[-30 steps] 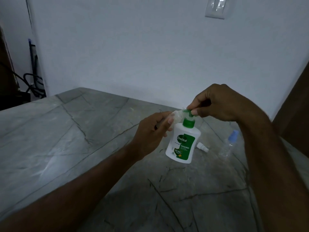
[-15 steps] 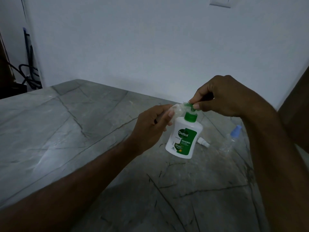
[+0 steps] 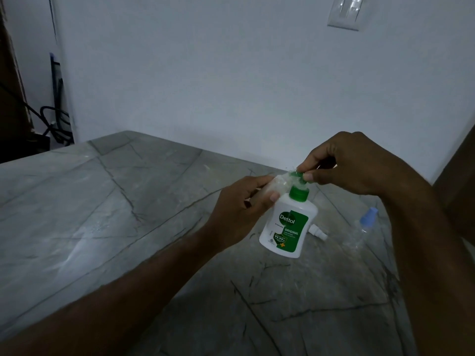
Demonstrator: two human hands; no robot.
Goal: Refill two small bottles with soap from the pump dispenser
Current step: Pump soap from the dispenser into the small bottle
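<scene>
A white Dettol pump dispenser (image 3: 288,224) with a green pump head stands on the grey marbled table (image 3: 128,227). My right hand (image 3: 344,165) pinches the green pump head from above. My left hand (image 3: 241,209) grips a small clear bottle (image 3: 279,185), tilted with its mouth at the pump nozzle. A second small clear bottle with a blue cap (image 3: 363,227) stands to the right of the dispenser. A small white cap (image 3: 317,232) lies on the table behind the dispenser.
A white wall rises just behind the table, with a light switch (image 3: 345,12) high on it. Dark cables and gear (image 3: 54,122) sit past the table's far left corner. A brown surface (image 3: 460,176) borders the right side.
Both hands and the bottles keep the same grip and position at the pump. Only the camera view has shifted a little.
</scene>
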